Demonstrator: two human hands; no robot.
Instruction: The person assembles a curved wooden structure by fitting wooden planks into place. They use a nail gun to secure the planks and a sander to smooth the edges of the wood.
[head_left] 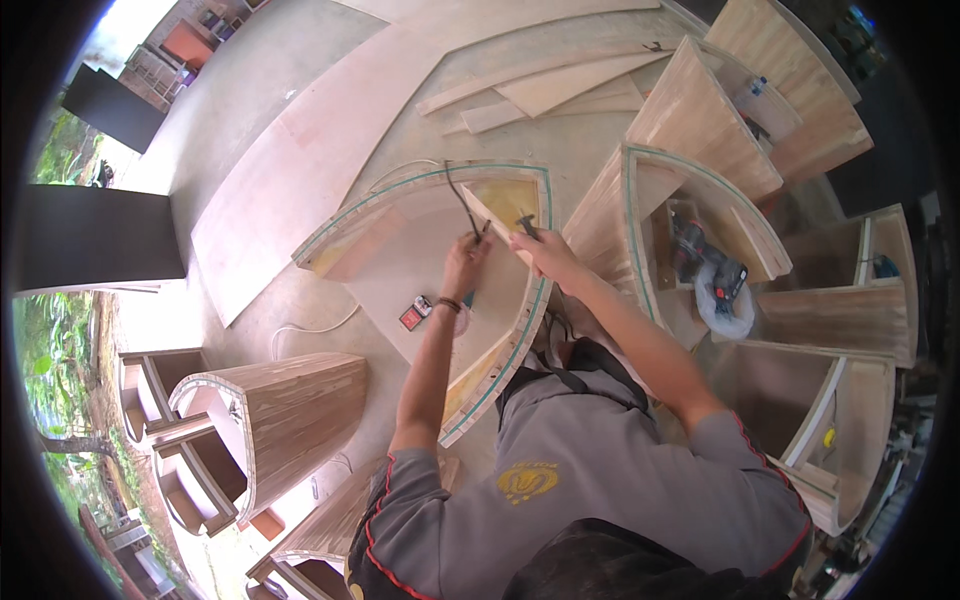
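Note:
My left hand [466, 265] is closed over the curved wooden frame [400, 190], its fingers at the lower end of a dark cable [462, 200]. A short dark tip sticks out by these fingers. My right hand [548, 257] is closed around a small dark tool [528, 226] with a crosswise head; its exact kind is unclear. Between the hands a narrow pale wooden strip [492, 222] slants across the frame's corner and meets my right fingers. A small red pack [411, 318] lies on the panel inside the frame, left of my left forearm.
Right of me, a second curved wooden piece [632, 230] holds a cordless power tool [700, 250] and a clear plastic bag [724, 305]. Loose boards [555, 95] lie on the floor ahead. More curved wooden cabinets [300, 425] stand at the left. A pale cord [318, 328] trails across the floor.

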